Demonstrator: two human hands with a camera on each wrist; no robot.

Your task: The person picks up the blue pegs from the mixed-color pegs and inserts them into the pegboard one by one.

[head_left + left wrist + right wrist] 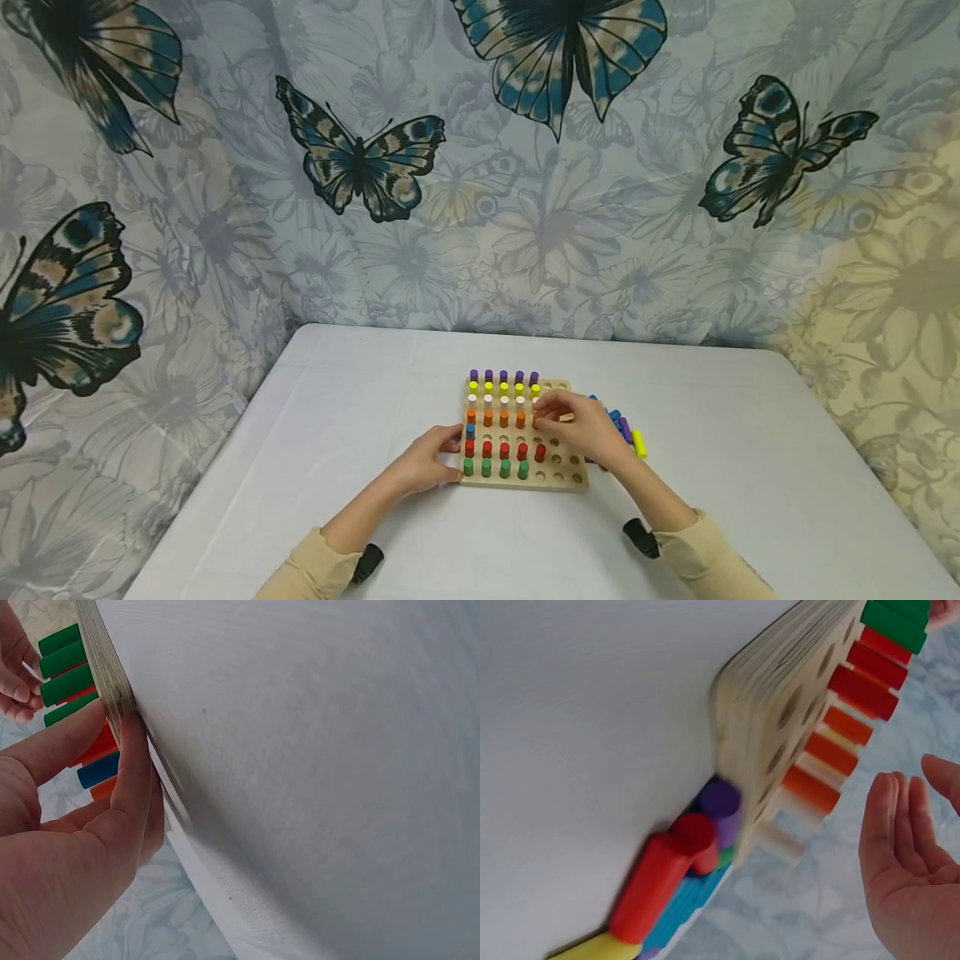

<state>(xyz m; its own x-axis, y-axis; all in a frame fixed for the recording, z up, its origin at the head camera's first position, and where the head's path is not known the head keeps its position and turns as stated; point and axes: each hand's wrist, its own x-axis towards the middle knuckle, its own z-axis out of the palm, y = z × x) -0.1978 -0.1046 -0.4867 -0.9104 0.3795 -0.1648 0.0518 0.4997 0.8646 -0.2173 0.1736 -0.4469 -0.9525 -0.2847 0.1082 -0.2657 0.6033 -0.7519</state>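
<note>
A wooden pegboard (558,482) lies on the table with rows of coloured pegs standing in its holes: purple, yellow, white, orange, red and green. One blue peg (470,432) stands alone at the left end of its row. My left hand (427,461) grips the board's left edge; in the left wrist view its thumb and fingertips are at the wooden rim beside the green pegs (66,684). Over the board's right half, near the orange pegs (504,419), hovers my right hand (577,423). The right wrist view shows its bent fingers apart from the thumb, nothing between them.
Loose pegs lie against the board's right side, among them a red peg (649,889), a purple peg (720,810), several blue pegs (682,904) and a yellow peg (639,443). A white cloth covers the table (300,433). Behind it hangs a butterfly-patterned backdrop (495,250).
</note>
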